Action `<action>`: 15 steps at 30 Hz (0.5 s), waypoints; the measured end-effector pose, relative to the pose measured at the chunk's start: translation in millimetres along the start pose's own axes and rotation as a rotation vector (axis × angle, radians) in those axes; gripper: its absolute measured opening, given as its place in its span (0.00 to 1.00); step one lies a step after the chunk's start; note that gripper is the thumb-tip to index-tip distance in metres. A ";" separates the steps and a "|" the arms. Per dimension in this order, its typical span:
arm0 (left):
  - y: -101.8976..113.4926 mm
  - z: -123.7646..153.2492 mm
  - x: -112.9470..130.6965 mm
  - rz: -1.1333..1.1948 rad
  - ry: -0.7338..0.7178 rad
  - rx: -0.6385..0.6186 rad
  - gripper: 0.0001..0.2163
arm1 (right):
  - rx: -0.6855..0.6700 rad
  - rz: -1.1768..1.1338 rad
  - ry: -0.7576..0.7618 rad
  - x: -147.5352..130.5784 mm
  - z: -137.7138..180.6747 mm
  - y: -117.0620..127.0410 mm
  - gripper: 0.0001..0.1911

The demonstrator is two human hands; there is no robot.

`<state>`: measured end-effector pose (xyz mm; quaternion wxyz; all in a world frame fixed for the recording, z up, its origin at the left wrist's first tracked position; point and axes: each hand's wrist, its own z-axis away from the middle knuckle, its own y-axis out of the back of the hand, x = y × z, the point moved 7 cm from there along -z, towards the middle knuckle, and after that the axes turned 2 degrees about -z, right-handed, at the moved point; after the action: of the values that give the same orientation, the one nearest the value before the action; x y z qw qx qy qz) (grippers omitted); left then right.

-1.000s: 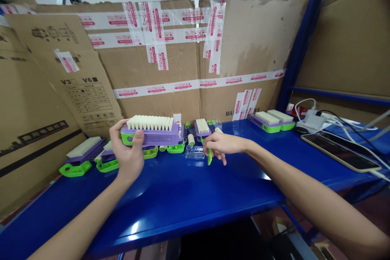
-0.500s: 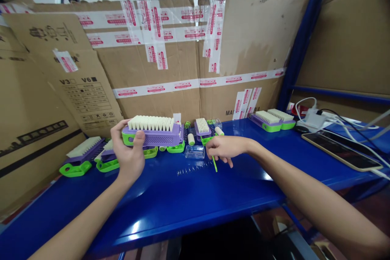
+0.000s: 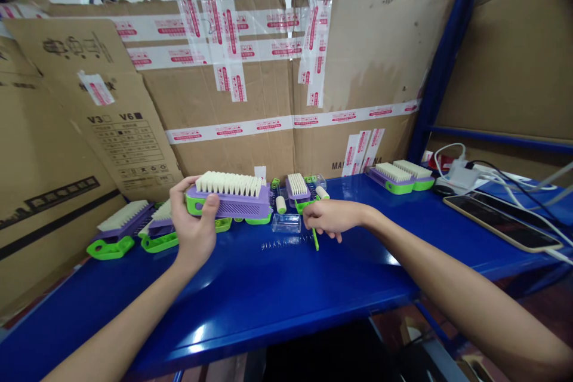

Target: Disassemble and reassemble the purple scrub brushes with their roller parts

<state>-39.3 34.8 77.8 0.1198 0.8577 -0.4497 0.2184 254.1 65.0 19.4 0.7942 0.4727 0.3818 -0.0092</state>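
Observation:
My left hand [image 3: 196, 230] grips a scrub brush [image 3: 244, 208] with cream bristles facing up and a purple body with a green end, held above the table. Over the table's middle, my right hand [image 3: 333, 216] has its fingers closed around a thin green plastic strip [image 3: 316, 241], which points downward. A stretched metal spring [image 3: 282, 243] reaches from the left toward those fingers; whether they hold its end is hidden. Just left of the right hand lies a clear plastic box [image 3: 286, 224]. Behind it are a cream roller [image 3: 280, 204] and another purple brush [image 3: 297, 186].
More brushes with green parts [image 3: 111, 247] lie at the left. Two brushes [image 3: 398, 178] sit at the back right, near a phone [image 3: 501, 222], a white charger [image 3: 462, 174] and cables. Taped cardboard [image 3: 233, 89] stands behind the blue table [image 3: 268, 298].
My left hand has brought the brush a little to the right, toward the right hand. The right hand stays almost in place, and the green strip has shifted slightly.

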 end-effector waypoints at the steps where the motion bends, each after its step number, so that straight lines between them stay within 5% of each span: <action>1: -0.5 0.4 -0.5 0.002 0.006 -0.006 0.24 | 0.001 0.006 -0.002 -0.3 0.1 0.0 0.05; 11: -4.7 3.0 4.0 -0.016 0.003 -0.081 0.23 | 0.130 -0.013 0.001 -0.4 0.8 8.2 0.07; 15: -7.3 4.5 4.2 -0.026 0.022 -0.134 0.25 | 0.411 0.141 0.123 -11.1 0.4 25.4 0.08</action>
<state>-30.0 34.0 75.8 0.1850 0.8512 -0.4507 0.1954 256.0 74.9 45.2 0.6550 0.6500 0.3854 -0.0024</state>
